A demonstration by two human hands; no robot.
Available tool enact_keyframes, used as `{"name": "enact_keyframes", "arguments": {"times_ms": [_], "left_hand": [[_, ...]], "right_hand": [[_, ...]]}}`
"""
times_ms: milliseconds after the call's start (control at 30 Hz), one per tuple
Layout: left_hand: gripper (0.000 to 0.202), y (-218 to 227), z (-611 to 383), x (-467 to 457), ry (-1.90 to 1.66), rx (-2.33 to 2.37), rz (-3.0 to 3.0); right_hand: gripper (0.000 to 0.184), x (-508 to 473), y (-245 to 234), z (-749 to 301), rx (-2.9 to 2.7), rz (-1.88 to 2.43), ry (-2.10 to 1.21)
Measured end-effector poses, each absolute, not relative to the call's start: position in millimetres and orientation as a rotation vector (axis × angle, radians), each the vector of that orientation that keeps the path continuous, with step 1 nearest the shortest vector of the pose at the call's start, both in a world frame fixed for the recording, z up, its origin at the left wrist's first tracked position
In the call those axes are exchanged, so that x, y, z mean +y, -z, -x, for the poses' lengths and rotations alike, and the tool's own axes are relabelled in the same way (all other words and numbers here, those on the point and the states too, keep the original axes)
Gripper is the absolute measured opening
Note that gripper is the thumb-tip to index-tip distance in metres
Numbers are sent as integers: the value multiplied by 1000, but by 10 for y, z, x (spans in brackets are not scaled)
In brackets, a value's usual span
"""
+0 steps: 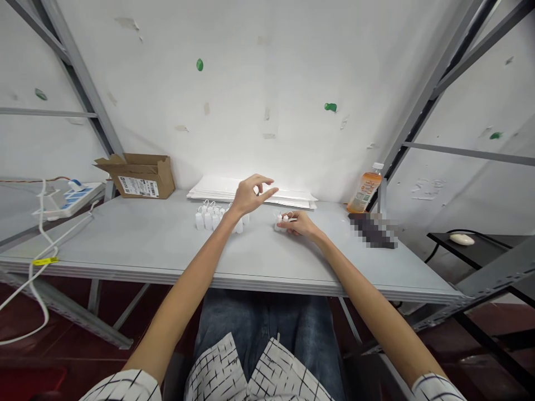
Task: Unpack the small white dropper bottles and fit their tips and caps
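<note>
On the grey metal table top (pixel 125 245) stands a tight cluster of small white plastic bottles (pixel 214 218) with thin white loops at their tops. My left hand (pixel 251 196) hangs just above and behind this cluster, its fingers apart and holding nothing. Farther right, my right hand (pixel 299 223) rests low on the table, its fingers closed around a pair of small white bottles (pixel 281 221). These are partly hidden by the fingers. Behind both hands lies a stack of white sheets or envelopes (pixel 251 189).
A cardboard box (pixel 140 177) stands open at the back left, and a power strip (pixel 71 199) with white cables sits beyond the left end. At the right are an orange-labelled plastic bottle (pixel 365 189) and a blurred dark object (pixel 373 230). Metal shelf uprights flank the table.
</note>
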State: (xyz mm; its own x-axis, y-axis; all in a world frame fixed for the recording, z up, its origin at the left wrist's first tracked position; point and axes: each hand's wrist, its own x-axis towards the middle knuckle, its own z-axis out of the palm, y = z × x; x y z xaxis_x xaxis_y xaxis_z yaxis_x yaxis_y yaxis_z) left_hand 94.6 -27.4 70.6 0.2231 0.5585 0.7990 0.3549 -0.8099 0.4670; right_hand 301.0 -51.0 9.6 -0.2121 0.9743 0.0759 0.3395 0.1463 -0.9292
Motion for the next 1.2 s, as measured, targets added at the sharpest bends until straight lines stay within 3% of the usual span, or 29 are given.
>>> {"name": "enact_keyframes", "arguments": {"times_ms": [100, 300, 667, 1200], "left_hand": [[22, -771, -742, -196, -1942, 946, -2281], [29, -773, -367, -23, -2250, 1223, -2173], [33, -699, -372, -19, -2232, 1410, -2171], [35, -642, -693, -272, -2183, 1193, -2441]], "right_hand": [[45, -474, -67, -2868, -1698, 1276, -1042], [42, -413, -17, -2579, -1735, 1162, -1010], [33, -382, 38, -2150, -1791, 1100, -993], [28, -398, 43, -2166, -1843, 1075, -1008]]}}
